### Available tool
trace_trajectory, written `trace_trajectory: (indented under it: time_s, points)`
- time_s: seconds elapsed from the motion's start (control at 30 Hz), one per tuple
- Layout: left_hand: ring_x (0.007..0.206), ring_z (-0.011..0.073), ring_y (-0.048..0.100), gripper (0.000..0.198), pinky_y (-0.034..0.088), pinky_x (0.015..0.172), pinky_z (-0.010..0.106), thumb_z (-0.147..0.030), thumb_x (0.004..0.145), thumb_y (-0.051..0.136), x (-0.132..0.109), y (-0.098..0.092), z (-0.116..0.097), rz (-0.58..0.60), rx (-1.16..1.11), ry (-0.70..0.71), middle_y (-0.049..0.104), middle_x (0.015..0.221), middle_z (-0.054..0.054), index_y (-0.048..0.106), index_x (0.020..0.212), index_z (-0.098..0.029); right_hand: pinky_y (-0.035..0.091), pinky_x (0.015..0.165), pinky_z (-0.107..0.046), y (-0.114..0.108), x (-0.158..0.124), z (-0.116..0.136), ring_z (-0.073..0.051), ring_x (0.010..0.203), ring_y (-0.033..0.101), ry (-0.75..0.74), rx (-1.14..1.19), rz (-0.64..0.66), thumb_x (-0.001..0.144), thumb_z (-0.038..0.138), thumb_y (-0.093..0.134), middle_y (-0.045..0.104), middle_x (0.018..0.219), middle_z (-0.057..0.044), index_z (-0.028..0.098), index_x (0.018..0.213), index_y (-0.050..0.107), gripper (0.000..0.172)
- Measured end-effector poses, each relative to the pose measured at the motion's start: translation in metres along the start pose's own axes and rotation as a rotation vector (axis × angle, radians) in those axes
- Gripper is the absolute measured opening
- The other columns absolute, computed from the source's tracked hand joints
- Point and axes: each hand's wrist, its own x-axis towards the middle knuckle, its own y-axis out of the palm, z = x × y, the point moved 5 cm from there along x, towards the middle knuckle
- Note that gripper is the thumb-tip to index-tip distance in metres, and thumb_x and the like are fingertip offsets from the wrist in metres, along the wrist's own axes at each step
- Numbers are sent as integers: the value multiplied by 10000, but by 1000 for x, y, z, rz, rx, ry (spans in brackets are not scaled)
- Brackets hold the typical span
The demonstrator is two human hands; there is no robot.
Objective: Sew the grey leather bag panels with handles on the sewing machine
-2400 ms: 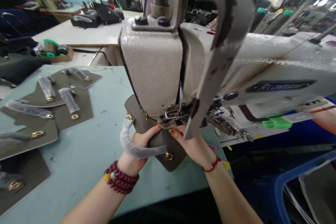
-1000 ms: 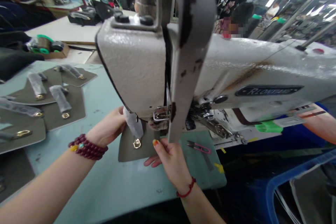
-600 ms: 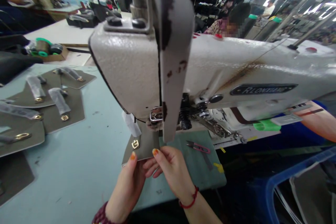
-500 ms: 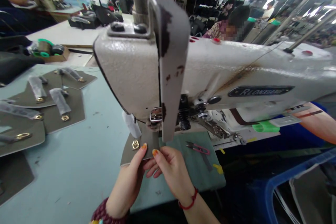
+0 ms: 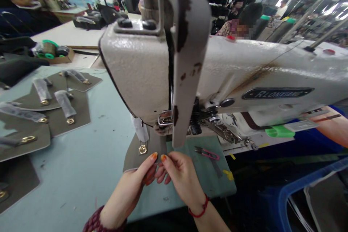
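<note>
Factory racks, strip lights and steel poles fill the room ahead of me, and a pale blue surface (image 5: 81, 159) carries my work. My left hand (image 5: 126, 185) and right hand (image 5: 182, 177) sit close together, fingers curled and thumbs on the lower part of a taupe leather panel (image 5: 136, 160), pinching it between them. A maroon bead bracelet (image 5: 94, 223) circles my left wrist and a red cord (image 5: 198, 208) my right.

The panel lies flat, its upper end running under the presser foot (image 5: 163, 127) of an industrial sewing machine (image 5: 136, 69). A gold buckle (image 5: 143, 149) sits on it, and above that is a strap wrapped in clear plastic (image 5: 140, 129), reaching up to the machine's head.

Just right of my hands, a green mat (image 5: 201, 174) holds pink-handled thread snips (image 5: 207, 153). To my left, more taupe panels (image 5: 71, 110) with wrapped straps and gold buckles lie spread across the surface. A blue crate (image 5: 288, 192) sits low at the right. Farther off, black bags (image 5: 88, 21) rest on a white table (image 5: 65, 32), and a seated co-worker (image 5: 248, 18) appears beyond the machine.
</note>
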Motion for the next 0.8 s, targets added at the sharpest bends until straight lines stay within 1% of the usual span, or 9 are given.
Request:
trace_trajectory:
  time_s: [0.03, 0.1, 0.17, 0.27, 0.37, 0.5, 0.57, 0.67, 0.8]
  points:
    - [597, 143, 463, 449, 427, 582, 253, -538, 708, 780, -1, 2, 0, 30, -34, -20, 562, 563, 18, 670, 543, -136, 423, 449, -169, 0, 0, 1, -115, 469, 623, -11, -3, -3, 912, 571, 540, 669, 585, -35, 151, 718, 573, 464]
    - [654, 159, 496, 428, 461, 656, 268, -529, 703, 789, -4, 8, -2, 129, -97, -39, 593, 617, 35, 704, 599, -123, 433, 452, -173, 0, -1, 3, -119, 479, 628, -21, -11, -8, 913, 567, 541, 668, 589, -35, 155, 708, 568, 461]
    - [703, 181, 522, 415, 480, 719, 297, -513, 715, 786, -6, 11, -5, 184, -115, -24, 621, 666, 57, 737, 668, -104, 439, 455, -174, 0, -1, 3, -121, 485, 632, -23, -17, -12, 915, 560, 546, 667, 587, -31, 157, 709, 570, 453]
    - [722, 180, 520, 390, 474, 730, 298, -478, 760, 763, -6, 12, -7, 194, -111, -20, 613, 678, 57, 737, 695, -94, 443, 461, -174, -1, 1, 3, -118, 481, 630, -25, -21, -18, 922, 531, 548, 669, 587, -27, 154, 724, 581, 427]
    - [700, 166, 497, 382, 463, 710, 291, -454, 815, 718, -3, 16, -11, 255, -138, 9, 575, 656, 38, 682, 650, -112, 448, 463, -175, -1, 5, 5, -114, 468, 624, -36, -19, -13, 926, 518, 539, 666, 578, -23, 154, 723, 586, 420]
    - [675, 149, 473, 363, 453, 686, 282, -409, 855, 685, 2, 22, -21, 289, -142, 64, 532, 647, 18, 608, 628, -136, 461, 484, -178, -1, 13, 10, -119, 495, 639, -40, -40, 3, 924, 552, 526, 656, 557, -18, 156, 700, 597, 460]
    - [651, 144, 468, 346, 450, 655, 280, -392, 872, 666, 5, 25, -29, 318, -146, 113, 515, 642, 9, 596, 642, -144, 463, 482, -177, -2, 17, 13, -123, 504, 650, -45, -45, -8, 920, 547, 537, 668, 573, -20, 153, 715, 603, 449]
    - [634, 144, 477, 331, 461, 642, 283, -385, 887, 648, 9, 28, -37, 356, -147, 148, 520, 640, 9, 615, 665, -142, 460, 467, -167, -3, 23, 16, -121, 502, 655, -62, -73, -45, 929, 497, 545, 680, 590, -20, 151, 735, 609, 402]
    - [647, 139, 513, 314, 485, 674, 266, -382, 856, 696, 19, 24, -40, 316, -144, 105, 572, 643, 17, 672, 667, -131, 455, 453, -158, -4, 32, 18, -114, 481, 652, -70, -110, -75, 934, 452, 535, 687, 588, -18, 151, 766, 623, 356]
